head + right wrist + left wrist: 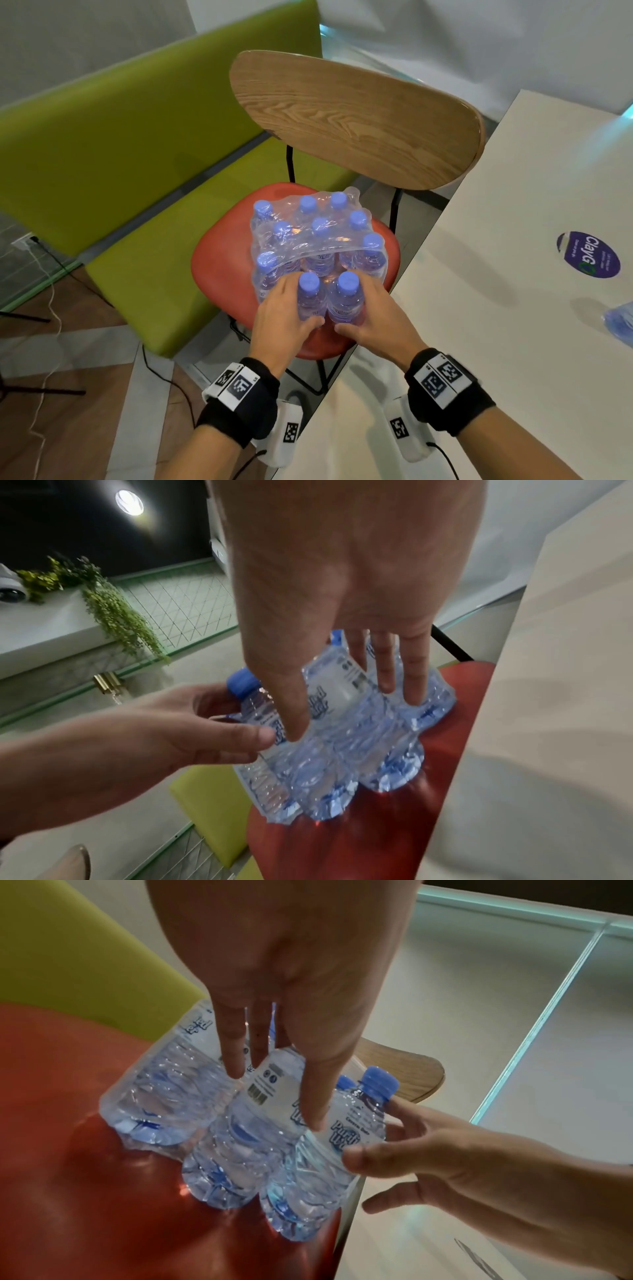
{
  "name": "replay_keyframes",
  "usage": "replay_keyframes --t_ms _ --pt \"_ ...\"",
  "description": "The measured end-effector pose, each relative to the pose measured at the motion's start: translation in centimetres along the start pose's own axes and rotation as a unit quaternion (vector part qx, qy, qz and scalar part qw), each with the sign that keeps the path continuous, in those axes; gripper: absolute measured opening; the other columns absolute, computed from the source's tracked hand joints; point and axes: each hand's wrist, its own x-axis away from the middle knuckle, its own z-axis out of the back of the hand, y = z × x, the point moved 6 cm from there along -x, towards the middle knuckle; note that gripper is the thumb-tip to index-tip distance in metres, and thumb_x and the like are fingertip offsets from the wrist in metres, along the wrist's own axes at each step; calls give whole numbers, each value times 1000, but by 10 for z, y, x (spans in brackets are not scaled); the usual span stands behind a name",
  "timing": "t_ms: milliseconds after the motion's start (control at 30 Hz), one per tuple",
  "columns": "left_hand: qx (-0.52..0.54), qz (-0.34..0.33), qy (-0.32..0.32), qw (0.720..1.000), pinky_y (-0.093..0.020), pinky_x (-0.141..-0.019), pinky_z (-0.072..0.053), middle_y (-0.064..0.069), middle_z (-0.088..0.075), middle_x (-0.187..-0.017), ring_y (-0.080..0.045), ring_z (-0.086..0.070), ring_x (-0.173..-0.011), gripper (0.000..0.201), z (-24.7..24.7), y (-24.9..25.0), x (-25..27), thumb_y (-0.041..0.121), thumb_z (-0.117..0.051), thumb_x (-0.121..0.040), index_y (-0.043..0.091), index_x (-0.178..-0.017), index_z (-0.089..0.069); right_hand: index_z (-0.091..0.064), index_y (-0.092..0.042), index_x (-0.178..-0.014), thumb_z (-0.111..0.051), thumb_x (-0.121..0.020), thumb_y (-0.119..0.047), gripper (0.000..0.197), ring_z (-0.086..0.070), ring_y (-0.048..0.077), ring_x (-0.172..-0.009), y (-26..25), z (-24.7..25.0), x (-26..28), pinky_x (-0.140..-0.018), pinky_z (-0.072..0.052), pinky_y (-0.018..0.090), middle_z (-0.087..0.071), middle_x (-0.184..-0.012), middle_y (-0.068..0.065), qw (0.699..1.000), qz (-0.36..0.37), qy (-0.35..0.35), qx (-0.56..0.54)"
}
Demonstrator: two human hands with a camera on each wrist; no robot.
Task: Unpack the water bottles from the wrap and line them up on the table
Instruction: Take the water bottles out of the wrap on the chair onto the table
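Currently left hand (279, 317) grasps one bottle (310, 301) and right hand (373, 315) grasps another (346, 299). Both stand at the seat's (219, 260) near edge, beside the wrap (318, 240).

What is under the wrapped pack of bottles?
The pack stands on the red chair seat, visible around its base. The seat directly beneath the bottles is hidden by the pack and both hands.
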Motion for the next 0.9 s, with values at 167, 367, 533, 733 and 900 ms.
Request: replay_keyframes --t_ms 167,367,533,733,900 --pt "38 49 -39 997 -21 -66 -34 14 -62 -99 -19 -61 -93 60 -10 -2 -2 23 -80 -66 31 -108 -38 -47 -33 -127 -71 -79 -30 54 -56 6 -112 6 -9 -6 -85 -48 27 -57 -123 -16 999 -12 47 -11" --pt "27 53 -4 998 -21 -69 -33 10 -66 -106 -18 -61 -97 53 0 14 1 36 -81 -65 28 -109 -52 -55 -27 -116 -74 -65 -36 55 -62 21 -99 -2 4 2 -78 -50 35 -67 -109 -3 992 -57 110 11" --pt "10 25 -2 1000 -33 -83 -47 6 -66 -109 -19 -61 -102 54 -11 46 26 44 -77 -64 31 -113 -59 -53 -20 -113 -76 -63 -43 60 -61 29 -96 9 29 52 -71 -47 35 -66 -106 5 981 -124 149 22" --pt "11 -6 -77 997 -33 -80 -47 8 -65 -102 -17 -62 -99 46 -64 108 86 47 -76 -62 29 -102 -63 -50 -20 -114 -78 -65 -40 60 -59 27 -97 47 69 162 -75 -49 38 -63 -104 3 941 -246 233 -14" --pt "-9 -56 -148 987 -29 -71 -42 9 -60 -100 -17 -61 -90 51 -123 169 145 51 -76 -63 27 -102 -55 -50 -22 -119 -80 -65 -40 64 -59 24 -101 85 103 272 -82 -52 41 -63 -109 -1 887 -325 325 -47"
